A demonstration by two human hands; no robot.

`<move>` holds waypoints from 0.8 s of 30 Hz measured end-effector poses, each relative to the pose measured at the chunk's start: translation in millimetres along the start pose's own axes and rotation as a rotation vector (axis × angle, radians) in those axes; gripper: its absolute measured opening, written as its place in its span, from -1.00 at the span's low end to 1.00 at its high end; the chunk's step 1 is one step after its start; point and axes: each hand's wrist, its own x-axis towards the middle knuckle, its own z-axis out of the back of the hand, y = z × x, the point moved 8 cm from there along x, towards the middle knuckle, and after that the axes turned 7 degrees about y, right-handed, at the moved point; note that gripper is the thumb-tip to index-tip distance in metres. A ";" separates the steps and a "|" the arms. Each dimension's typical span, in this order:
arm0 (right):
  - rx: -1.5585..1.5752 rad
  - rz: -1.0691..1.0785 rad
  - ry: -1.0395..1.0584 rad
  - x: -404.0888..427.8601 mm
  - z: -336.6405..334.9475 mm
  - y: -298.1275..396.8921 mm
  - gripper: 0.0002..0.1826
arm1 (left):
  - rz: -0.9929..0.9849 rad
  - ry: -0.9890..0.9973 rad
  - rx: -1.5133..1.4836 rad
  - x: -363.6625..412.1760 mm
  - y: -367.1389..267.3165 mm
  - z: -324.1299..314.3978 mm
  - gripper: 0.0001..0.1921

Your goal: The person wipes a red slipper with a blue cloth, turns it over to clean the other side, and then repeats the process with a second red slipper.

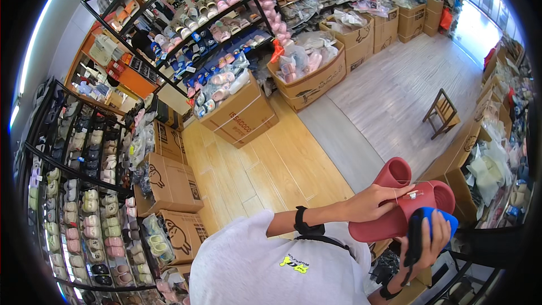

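Observation:
A pair of red slide slippers (381,224) is before me at the lower right, joined by a thin clear cord. My left hand (368,203) lies on them, thumb and fingers around the straps near a small clear tag (413,195). My right hand (427,237) is wrapped around a blue and black handheld device (436,216), its kind not plain, close against the slippers' near side. A dark strap hangs from the device. Both wrists wear black bands.
Open cardboard boxes (241,123) of bagged footwear line the floor ahead, at left and at right. Shoe racks (84,152) stand along the left and back. A small wooden chair (442,114) stands on the grey floor at right. Other people are partly seen far behind the back rack.

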 end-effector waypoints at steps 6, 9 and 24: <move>-0.052 0.027 0.009 -0.1 -6.6 28.4 -0.44 | -0.123 -0.108 0.023 0.5 -0.6 1.7 -0.15; -0.099 0.163 0.041 -8.1 -15.3 34.6 -0.41 | 0.010 -0.003 -0.035 1.8 7.5 -4.2 -0.16; -0.059 0.089 0.020 -7.2 -14.2 39.0 -0.51 | -0.004 -0.077 -0.062 -3.5 11.3 -5.4 -0.22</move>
